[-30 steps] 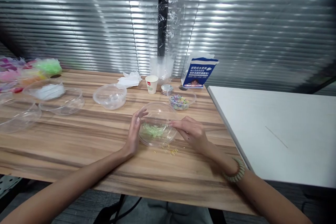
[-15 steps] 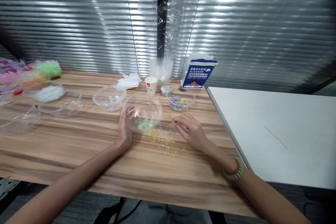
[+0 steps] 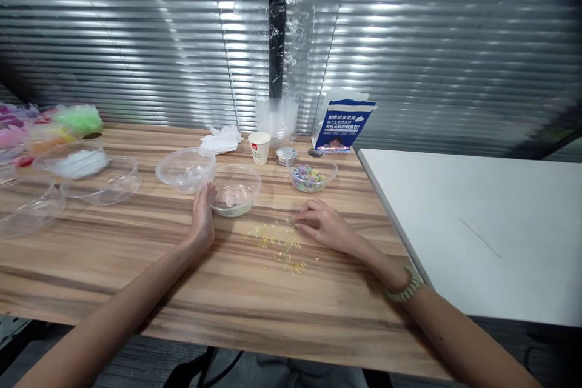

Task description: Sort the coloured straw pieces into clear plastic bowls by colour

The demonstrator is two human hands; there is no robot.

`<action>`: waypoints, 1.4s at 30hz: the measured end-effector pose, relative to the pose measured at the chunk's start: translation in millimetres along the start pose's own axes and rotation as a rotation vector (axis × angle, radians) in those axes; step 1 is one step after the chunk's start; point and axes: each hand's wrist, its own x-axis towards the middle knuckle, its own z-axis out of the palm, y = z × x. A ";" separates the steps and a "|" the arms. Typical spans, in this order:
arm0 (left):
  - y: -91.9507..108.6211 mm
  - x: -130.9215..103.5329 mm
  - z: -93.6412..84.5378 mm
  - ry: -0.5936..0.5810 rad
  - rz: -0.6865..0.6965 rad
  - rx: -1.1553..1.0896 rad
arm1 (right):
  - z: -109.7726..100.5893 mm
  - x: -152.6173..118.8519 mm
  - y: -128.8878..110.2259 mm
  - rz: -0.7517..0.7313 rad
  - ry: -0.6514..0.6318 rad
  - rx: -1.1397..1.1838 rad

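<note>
A clear plastic bowl (image 3: 236, 179) with small green pieces in its bottom stands on the wooden table. Along its left side my left hand (image 3: 203, 215) holds it, the fingers partly hidden between it and a second clear bowl (image 3: 185, 170). Thin yellow tube-like bits (image 3: 286, 244) lie scattered on the wood in front of it. At their right edge my right hand (image 3: 325, 227) hovers low, thumb and fingertips pinched together; whatever is between them is too small to make out. Behind this hand is a clear bowl of multicoloured bits (image 3: 309, 177).
A paper cup (image 3: 259, 147), a round silvery tin (image 3: 286, 156), white tissues (image 3: 222, 139) and a blue-and-white bag (image 3: 344, 125) line the back. Several clear containers (image 3: 102, 185) and colourful bags (image 3: 75, 119) are at the left. A white table (image 3: 477, 218) adjoins at the right.
The bowl with green pieces has gone from raised and tilted to resting on the table, further left and back. My left hand moved left with it; my right hand shifted slightly down and left.
</note>
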 end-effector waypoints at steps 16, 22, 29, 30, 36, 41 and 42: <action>-10.6 -8.1 -7.8 -0.132 0.140 -0.013 | 18.1 -2.4 -2.3 0.046 0.068 -0.066; -13.8 -15.7 -8.7 -0.266 0.296 0.030 | 19.1 -3.8 -0.3 0.009 0.240 -0.039; -4.0 -35.6 -3.2 -0.380 0.399 0.103 | 13.0 -1.3 -13.4 -0.070 0.465 0.055; -2.7 -38.1 -2.4 -0.388 0.412 0.114 | 12.3 -1.4 -16.3 -0.079 0.485 0.055; -0.9 -50.0 -0.4 -0.462 0.409 0.150 | 8.5 -1.7 -28.5 -0.206 0.569 0.041; -1.4 -57.4 -0.6 -0.509 0.342 0.174 | 5.2 0.0 -34.5 -0.324 0.580 0.062; -1.2 -58.6 -0.5 -0.517 0.333 0.171 | 4.5 0.1 -35.9 -0.340 0.579 0.058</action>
